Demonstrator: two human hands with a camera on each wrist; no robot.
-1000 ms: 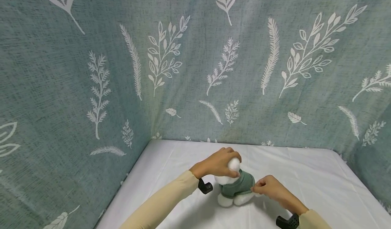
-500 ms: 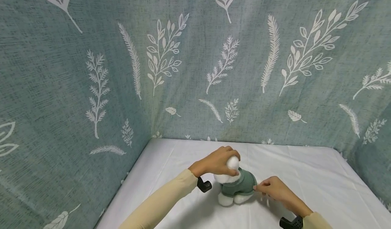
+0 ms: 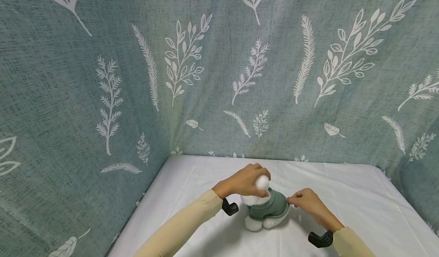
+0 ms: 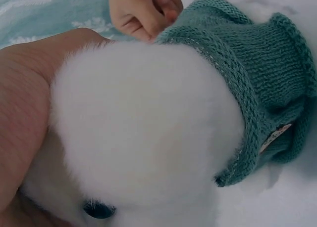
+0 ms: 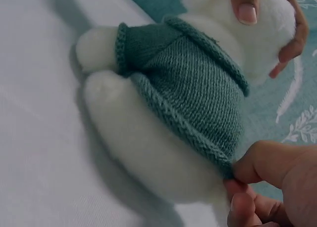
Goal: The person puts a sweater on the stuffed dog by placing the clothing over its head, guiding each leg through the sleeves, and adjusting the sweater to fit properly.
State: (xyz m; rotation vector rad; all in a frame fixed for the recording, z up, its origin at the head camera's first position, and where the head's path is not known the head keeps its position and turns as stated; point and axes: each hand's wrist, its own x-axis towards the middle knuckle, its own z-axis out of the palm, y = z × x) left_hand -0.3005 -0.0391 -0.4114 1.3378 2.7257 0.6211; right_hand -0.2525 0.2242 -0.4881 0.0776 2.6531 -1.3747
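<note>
A white plush toy (image 3: 254,223) in a green knitted sweater (image 3: 271,207) sits on the white sheet (image 3: 360,203). My left hand (image 3: 245,182) grips the toy's fluffy white head (image 4: 143,133) from above, its fingers curled round the head. My right hand (image 3: 305,203) pinches the sweater's lower hem (image 5: 218,160) between thumb and fingers at the toy's back. In the right wrist view the sweater (image 5: 193,93) covers the body, with a white leg (image 5: 94,49) sticking out of it. In the left wrist view the sweater (image 4: 262,83) sits below the head.
Teal fabric printed with white leaves (image 3: 192,66) hangs as walls behind and to the left. The sheet-covered surface ends at those walls. Black wrist mounts (image 3: 229,208) show on both cream sleeves (image 3: 185,226).
My right hand has shifted slightly up and back along the sweater's hem, still pinching it. The left hand stays on the toy's head.
</note>
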